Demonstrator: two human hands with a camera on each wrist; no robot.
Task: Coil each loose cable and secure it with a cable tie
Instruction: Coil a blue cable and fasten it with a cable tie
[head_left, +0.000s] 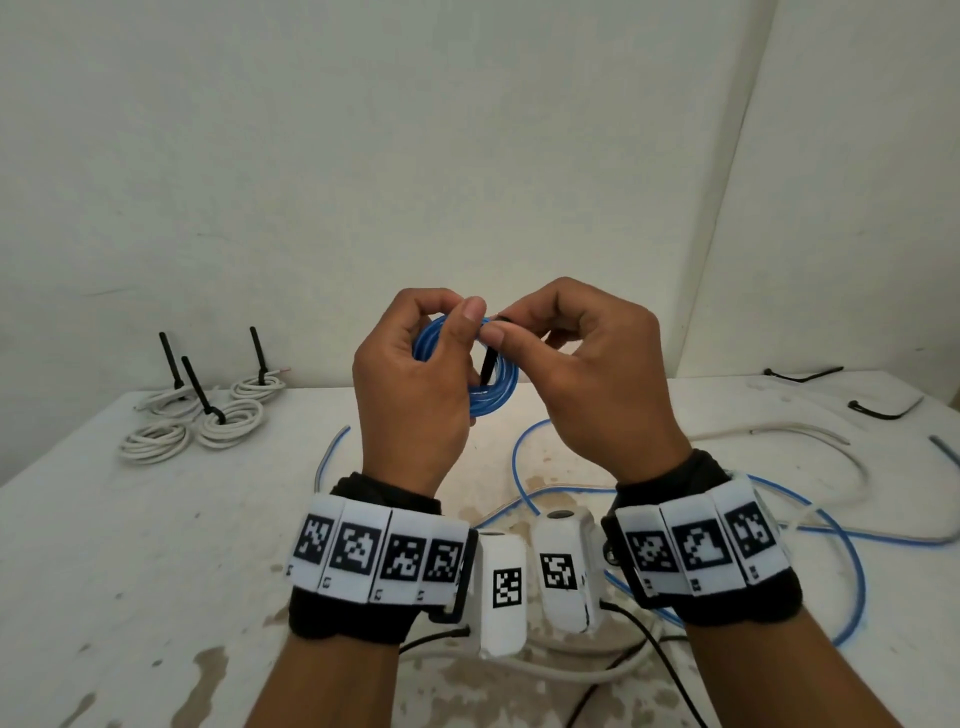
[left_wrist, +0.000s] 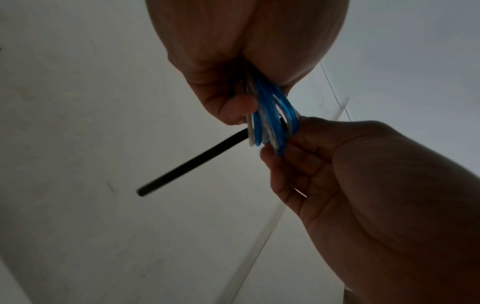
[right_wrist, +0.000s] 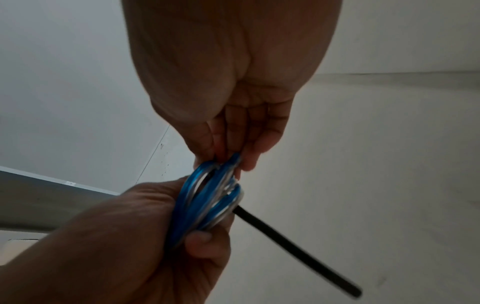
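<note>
The blue coil (head_left: 470, 371) is up in the air over the middle of the table (head_left: 130, 519), held between both hands, with a black cable tie (head_left: 488, 366) poking through it. In the head view the tie runs across the coil's opening toward 6 o'clock; from the wrist views its long tail sticks out free on the far side.

The left hand (head_left: 410, 374) has its fingers and thumb curled round the coil's 9 o'clock side, pinching the loops together. The right hand (head_left: 587, 364) is curled too, thumb and fingertips pinched at the coil's 1 o'clock edge, right where the tie's top end is. I can't tell if the tie is threaded through its own head yet, the fingers hide that spot.

What could go wrong, I'd guess: the loops look a bit splayed in the wrist views, so if the left grip slackens a turn or two could spring out and end up outside the tie. And if the tail slips before it's locked, the whole coil could flop open.

Further out: finished white coils (head_left: 228, 421) with their ties standing up sit at about 10 o'clock. Loose blue cable (head_left: 810, 535) and white cable (head_left: 810, 441) sprawl at 3 to 4 o'clock, spare ties (head_left: 883, 408) up at 2 o'clock.
</note>
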